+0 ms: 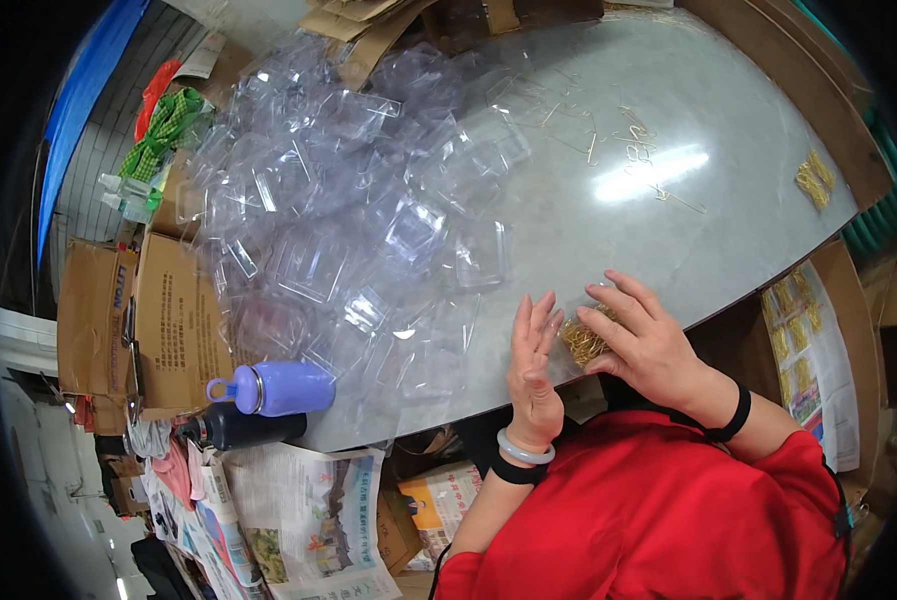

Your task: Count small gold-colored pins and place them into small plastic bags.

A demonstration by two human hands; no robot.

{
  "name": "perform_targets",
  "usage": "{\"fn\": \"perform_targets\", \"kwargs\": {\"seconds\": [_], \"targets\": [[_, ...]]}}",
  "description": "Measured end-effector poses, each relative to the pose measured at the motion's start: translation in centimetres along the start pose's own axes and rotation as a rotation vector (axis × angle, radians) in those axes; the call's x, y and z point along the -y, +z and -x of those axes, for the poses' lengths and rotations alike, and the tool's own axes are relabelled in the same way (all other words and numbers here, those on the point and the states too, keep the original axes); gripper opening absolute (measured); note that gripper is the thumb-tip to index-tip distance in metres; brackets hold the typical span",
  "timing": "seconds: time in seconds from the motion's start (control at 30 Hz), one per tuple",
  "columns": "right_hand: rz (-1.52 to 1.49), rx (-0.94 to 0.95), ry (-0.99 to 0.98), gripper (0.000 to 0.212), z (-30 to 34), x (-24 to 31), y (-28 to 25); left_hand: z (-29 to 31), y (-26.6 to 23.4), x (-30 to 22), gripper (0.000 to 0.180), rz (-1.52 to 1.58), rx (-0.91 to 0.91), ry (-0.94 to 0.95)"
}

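A small bundle of thin gold-coloured metal pieces (pixel 583 343) is at the near edge of the grey table, between my two hands. My right hand (pixel 647 340) is curled over its right side, fingers bent and thumb below, gripping it. Upright beside its left side stands my left hand (pixel 537 385), fingers stretched out and palm toward the bundle. Whether that palm touches the metal I cannot tell. Loose gold pieces (pixel 637 140) are scattered farther back on the table. Another gold bundle (pixel 815 180) rests near the right edge.
Clear plastic boxes (pixel 314 260) are heaped over the table's left side. A purple bottle (pixel 284 388) and a black bottle (pixel 254 428) lie at the left near corner, by cardboard boxes (pixel 174 320). More gold bundles (pixel 791 320) sit in a carton at right.
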State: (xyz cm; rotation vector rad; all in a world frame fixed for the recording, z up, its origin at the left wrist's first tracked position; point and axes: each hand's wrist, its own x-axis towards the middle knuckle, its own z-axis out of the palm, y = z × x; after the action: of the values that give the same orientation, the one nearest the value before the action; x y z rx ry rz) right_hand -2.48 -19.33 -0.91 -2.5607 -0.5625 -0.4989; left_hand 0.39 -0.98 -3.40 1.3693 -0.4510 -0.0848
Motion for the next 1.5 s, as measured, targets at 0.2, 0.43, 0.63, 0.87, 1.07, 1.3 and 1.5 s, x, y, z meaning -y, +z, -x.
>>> {"fn": "perform_targets", "kwargs": {"seconds": [0.2,0.43,0.63,0.87,1.07,1.3,1.5], "targets": [[0.019,0.084,-0.054,0.065,-1.0,0.0,-0.5,-0.5,-0.2,-0.2,0.100,0.168,-0.012,0.033],[0.092,-0.019,0.036,0.069,-0.4,-0.3,0.3,-0.4,-0.6,1.4,0.088,0.082,-0.117,0.035],[0.130,0.051,0.045,0.070,-0.6,-0.8,0.2,-0.7,-0.2,0.2,0.058,-0.446,0.009,0.117],[-0.371,-0.008,0.195,0.080,0.0,-1.8,-1.1,-1.4,0.6,0.0,0.052,-0.788,0.076,0.205],[0.014,0.059,0.031,0.077,1.3,-1.6,0.5,-1.4,1.0,0.1,0.041,-0.916,0.104,0.226],[-0.374,-0.170,0.320,0.049,1.5,-1.8,-0.3,-1.1,1.2,-0.2,0.039,-0.942,0.094,0.207],[0.038,-0.249,0.089,0.023,0.5,-1.4,0.2,-1.3,1.0,-0.2,0.042,-0.978,0.129,0.234]]}}
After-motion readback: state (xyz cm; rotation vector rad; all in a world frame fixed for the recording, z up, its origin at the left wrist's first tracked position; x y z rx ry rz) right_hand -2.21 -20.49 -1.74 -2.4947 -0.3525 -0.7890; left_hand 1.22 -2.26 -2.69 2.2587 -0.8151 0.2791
